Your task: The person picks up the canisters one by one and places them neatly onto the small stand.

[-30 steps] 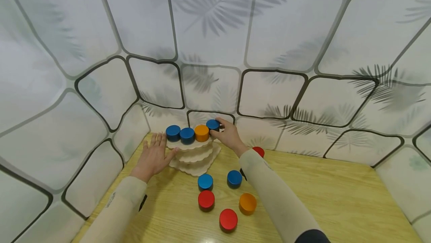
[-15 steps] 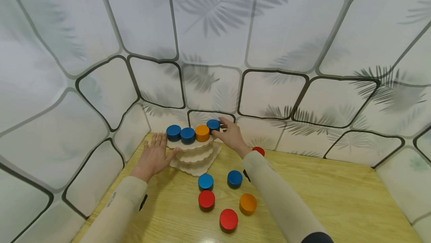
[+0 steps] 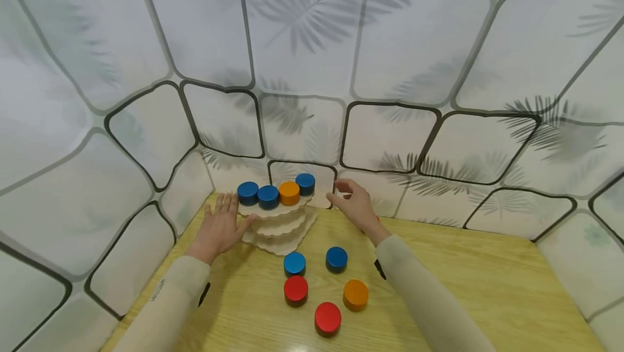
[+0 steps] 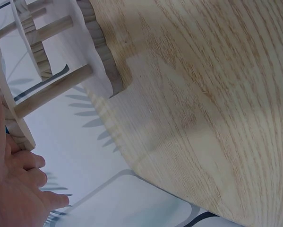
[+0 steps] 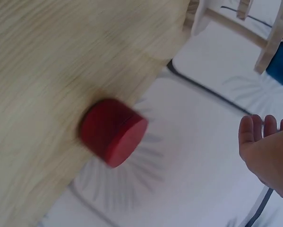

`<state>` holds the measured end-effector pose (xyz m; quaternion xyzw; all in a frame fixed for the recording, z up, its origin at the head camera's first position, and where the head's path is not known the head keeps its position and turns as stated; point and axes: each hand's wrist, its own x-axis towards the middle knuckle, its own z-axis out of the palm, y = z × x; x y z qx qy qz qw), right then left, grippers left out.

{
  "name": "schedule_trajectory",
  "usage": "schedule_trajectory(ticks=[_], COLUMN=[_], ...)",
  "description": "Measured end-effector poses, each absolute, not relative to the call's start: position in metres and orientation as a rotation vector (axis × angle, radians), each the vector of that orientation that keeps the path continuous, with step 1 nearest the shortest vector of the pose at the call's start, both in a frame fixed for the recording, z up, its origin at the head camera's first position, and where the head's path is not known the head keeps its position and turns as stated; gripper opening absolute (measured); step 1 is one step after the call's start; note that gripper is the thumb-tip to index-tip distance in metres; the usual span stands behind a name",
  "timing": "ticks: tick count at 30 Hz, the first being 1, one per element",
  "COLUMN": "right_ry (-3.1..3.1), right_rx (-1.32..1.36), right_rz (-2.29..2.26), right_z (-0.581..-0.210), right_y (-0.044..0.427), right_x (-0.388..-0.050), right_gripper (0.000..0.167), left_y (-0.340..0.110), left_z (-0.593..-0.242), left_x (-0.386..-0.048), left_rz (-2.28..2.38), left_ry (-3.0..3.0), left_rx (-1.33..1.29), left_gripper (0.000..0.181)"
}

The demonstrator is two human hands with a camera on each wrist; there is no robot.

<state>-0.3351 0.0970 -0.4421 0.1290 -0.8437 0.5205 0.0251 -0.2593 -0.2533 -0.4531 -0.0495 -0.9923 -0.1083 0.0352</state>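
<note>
A tiered cream stand with scalloped edges point(image 3: 273, 228) carries a row of short cylinders on its top tier. They are a blue cylinder point(image 3: 247, 193) at the left, a second blue cylinder point(image 3: 268, 197), an orange cylinder point(image 3: 289, 193) and a third blue cylinder point(image 3: 305, 184) at the right end. My left hand point(image 3: 220, 228) rests against the left edge of the top tier, fingers extended beside the leftmost cylinder. Right of the stand, my right hand point(image 3: 358, 206) hovers apart from it, fingers loosely bent around nothing. The right wrist view also has this hand point(image 5: 269, 151).
On the wooden table point(image 3: 463, 287) stand two more blue cylinders point(image 3: 294, 264), two red cylinders point(image 3: 296, 291) and an orange one point(image 3: 356, 294). Another red cylinder point(image 5: 114, 132) stands near the back wall, mostly hidden by my right hand in the head view. Patterned walls point(image 3: 390, 135) enclose the table.
My right hand has let go of the blue cylinder at the right end of the top tier and moved right. The left hand stays at the stand.
</note>
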Motion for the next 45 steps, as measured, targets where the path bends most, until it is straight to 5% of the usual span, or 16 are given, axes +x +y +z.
schedule_trajectory(ticks=[19, 45], right_ry=[-2.665, -2.747], right_rx=[0.233, 0.109], right_rz=[1.54, 1.519], right_z=[-0.49, -0.524], right_y=[0.169, 0.194], right_x=[-0.322, -0.319], right_gripper=[0.064, 0.069], left_y=[-0.256, -0.253], left_z=[-0.455, -0.453], left_x=[-0.257, -0.257], left_rz=[-0.333, -0.338], left_ry=[-3.053, -3.043], left_rx=[-0.158, -0.17], left_gripper=[0.098, 0.096])
